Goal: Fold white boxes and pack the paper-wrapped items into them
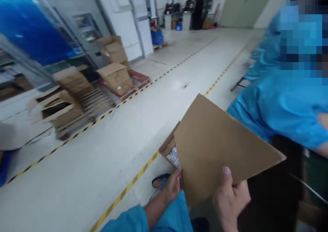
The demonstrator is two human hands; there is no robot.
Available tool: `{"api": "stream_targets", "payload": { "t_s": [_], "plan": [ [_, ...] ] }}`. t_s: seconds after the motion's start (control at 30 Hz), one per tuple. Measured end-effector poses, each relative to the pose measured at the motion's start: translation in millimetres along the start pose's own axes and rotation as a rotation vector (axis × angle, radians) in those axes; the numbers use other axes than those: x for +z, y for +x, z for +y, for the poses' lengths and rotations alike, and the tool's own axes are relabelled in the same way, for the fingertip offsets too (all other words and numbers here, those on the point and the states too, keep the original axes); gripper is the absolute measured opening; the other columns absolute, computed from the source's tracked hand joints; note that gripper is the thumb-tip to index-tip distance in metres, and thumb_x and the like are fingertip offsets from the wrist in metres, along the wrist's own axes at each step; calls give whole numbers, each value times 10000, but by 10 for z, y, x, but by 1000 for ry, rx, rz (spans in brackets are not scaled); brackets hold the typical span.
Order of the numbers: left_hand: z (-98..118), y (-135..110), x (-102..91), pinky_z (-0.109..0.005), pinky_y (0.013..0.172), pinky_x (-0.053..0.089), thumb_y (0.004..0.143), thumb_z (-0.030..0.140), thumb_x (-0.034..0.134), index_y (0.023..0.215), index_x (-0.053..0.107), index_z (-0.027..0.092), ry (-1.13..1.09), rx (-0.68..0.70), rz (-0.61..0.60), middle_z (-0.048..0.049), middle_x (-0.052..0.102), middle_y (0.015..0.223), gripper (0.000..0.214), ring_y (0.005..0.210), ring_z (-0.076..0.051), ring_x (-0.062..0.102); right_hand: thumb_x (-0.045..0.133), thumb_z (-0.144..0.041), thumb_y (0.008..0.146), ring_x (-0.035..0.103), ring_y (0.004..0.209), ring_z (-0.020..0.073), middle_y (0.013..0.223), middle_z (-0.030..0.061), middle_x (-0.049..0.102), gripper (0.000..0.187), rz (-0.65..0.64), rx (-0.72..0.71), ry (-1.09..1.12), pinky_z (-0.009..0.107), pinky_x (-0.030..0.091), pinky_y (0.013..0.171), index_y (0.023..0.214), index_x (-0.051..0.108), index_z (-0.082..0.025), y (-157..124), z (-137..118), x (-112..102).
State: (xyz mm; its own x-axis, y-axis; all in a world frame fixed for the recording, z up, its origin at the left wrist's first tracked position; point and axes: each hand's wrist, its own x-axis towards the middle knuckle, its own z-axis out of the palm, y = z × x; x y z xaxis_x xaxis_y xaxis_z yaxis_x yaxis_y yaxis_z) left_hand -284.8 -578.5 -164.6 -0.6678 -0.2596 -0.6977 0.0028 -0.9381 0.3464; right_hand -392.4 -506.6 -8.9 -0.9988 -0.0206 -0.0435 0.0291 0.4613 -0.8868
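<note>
One flat, angular cardboard panel in the grip of the right hand; left hand alongside, hold unclear.

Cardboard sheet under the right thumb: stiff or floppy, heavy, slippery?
Probably fairly stiff: the cardboard sheet looks flat, with no visible sag toward its far corners. Likely light for its size, given its thin-looking edge. Its matte brown face suggests little slip under the right hand.

Smooth, matt cardboard panel
</note>
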Motion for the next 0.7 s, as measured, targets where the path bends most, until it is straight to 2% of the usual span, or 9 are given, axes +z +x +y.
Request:
{"api": "stream_targets", "payload": {
  "t_s": [0.07,0.13,0.2,0.3,0.37,0.47,0.53,0.6,0.7],
  "plan": [
    [189,-324,-156,-302,717,559,921,370,640,1126,627,196,-85,48,137,-49,659,1037,269,869,-163,661,591,-619,824,638,1052,323,1065,132,686,503,-186,47,150,409,513,851,1034,623,-163,75,-235,475],
    [465,-515,-406,-251,596,536,882,309,671,1080,619,180,-183,119,277,-19,660,904,243,696,-122,635,620,-633,781,629,1130,320,1106,121,694,526,-388,102,237,419,520,917,1048,617,-179,41,-384,936],
    [838,-554,-755,-211,500,494,743,250,750,958,614,250,-273,177,408,19,645,777,255,579,-113,625,686,-635,695,686,1016,331,986,107,729,509,-563,144,255,428,562,831,935,642,-188,-55,-448,1387],
    [1487,-504,-1393,-228,444,471,560,227,780,789,561,300,-356,214,538,35,619,644,326,492,-158,632,761,-605,594,721,870,323,873,84,742,472,-882,271,233,413,578,705,814,660,-200,-280,-429,2082],
    [1891,-551,-1832,-263,465,498,515,252,778,776,553,304,-384,234,598,26,633,628,348,517,-199,665,768,-615,580,724,860,307,883,80,744,499,-1039,346,203,395,574,690,842,678,-199,-487,-422,2576],
    [2422,-836,-2429,-299,537,549,498,261,792,824,570,296,-422,295,680,9,681,681,396,618,-235,719,778,-651,562,719,841,283,894,90,739,584,-1168,404,150,366,569,673,896,685,-180,-860,-541,3367],
    [2758,-1101,-2754,-303,606,579,520,240,805,847,579,289,-452,372,728,12,706,732,400,678,-226,735,767,-640,638,710,851,247,926,86,730,572,-1276,427,92,341,569,694,947,681,-167,-1115,-683,3886],
    [3104,-1335,-3004,-292,696,594,572,207,815,855,594,287,-477,472,766,22,726,808,368,751,-196,741,701,-569,809,692,881,205,1003,82,709,482,-1379,440,3,339,574,746,1045,664,-151,-1345,-815,4335],
    [3684,-1506,-3232,-302,788,592,750,226,775,931,630,252,-489,602,807,-2,727,954,233,854,-165,719,600,-410,962,665,928,174,1112,77,662,343,-1492,449,-198,364,579,804,1175,617,-142,-1560,-927,4789]
  ]
}}
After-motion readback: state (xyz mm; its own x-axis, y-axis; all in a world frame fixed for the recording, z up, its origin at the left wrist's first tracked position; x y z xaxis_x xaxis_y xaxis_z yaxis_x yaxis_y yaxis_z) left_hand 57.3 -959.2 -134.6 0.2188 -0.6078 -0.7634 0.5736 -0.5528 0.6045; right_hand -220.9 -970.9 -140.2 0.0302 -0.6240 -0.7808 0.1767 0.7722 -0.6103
